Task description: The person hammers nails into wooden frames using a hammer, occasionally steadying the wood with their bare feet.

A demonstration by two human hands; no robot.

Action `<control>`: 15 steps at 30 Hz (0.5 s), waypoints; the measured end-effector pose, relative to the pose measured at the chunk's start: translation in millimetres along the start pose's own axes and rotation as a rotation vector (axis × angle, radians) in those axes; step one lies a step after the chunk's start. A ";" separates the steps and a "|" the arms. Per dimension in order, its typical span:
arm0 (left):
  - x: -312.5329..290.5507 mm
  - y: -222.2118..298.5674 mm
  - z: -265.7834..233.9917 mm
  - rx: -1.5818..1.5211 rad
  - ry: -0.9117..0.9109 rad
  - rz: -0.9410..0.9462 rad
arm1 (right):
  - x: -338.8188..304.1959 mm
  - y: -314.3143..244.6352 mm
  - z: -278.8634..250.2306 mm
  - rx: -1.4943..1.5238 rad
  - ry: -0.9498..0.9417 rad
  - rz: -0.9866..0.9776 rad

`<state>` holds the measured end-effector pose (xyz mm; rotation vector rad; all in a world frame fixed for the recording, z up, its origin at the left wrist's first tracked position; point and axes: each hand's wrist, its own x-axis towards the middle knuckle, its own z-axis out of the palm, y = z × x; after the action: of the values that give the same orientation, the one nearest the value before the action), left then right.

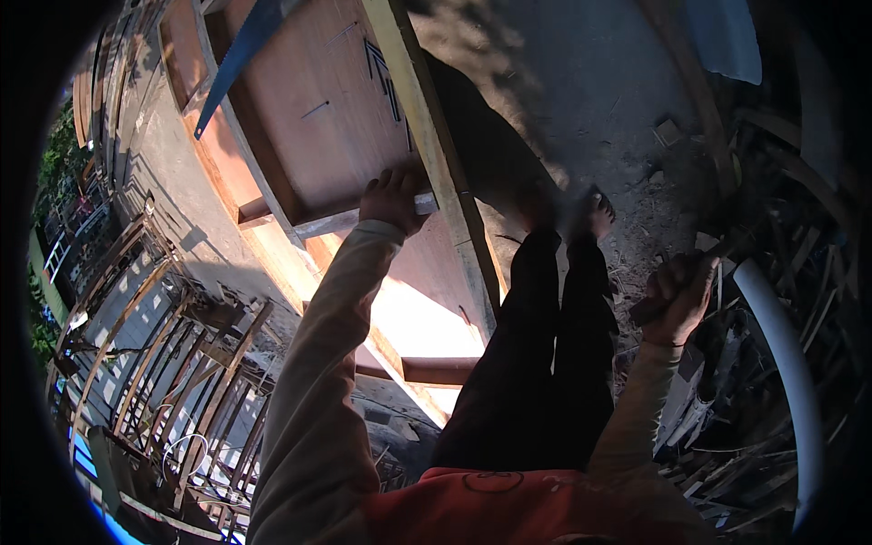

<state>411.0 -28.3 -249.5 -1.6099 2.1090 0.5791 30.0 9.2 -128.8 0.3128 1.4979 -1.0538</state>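
My left hand (392,195) grips the end of a pale wooden strip (336,220) lying across a reddish-brown wooden panel (318,100). A long pale plank (436,154) runs down the panel's right edge, just beside that hand. My right hand (679,292) hangs low on the right, closed around a dark tool handle (647,307) whose head points up toward the scrap pile. My dark trousers and feet (563,218) stand on the dirt ground between the two hands.
A blue handsaw blade (238,56) lies across the panel's upper left. Stacked wooden frames (173,363) fill the lower left. A white pipe (786,363) curves down the right beside a heap of scrap wood (781,200). A blue sheet (725,36) hangs at top right.
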 end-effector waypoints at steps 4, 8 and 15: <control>20.1 12.7 10.9 -0.037 0.073 0.044 | -22.7 69.1 37.3 0.127 0.213 -0.151; 20.1 3.3 2.4 0.027 0.093 0.018 | -39.1 62.9 20.0 -0.237 -0.237 0.314; 16.2 12.8 1.3 0.004 0.017 0.028 | 1.4 29.5 39.9 0.243 0.304 -0.432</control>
<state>394.9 -37.3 -258.7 -1.5904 2.1469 0.5721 76.8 -4.9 -137.4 0.3381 1.7569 -1.5956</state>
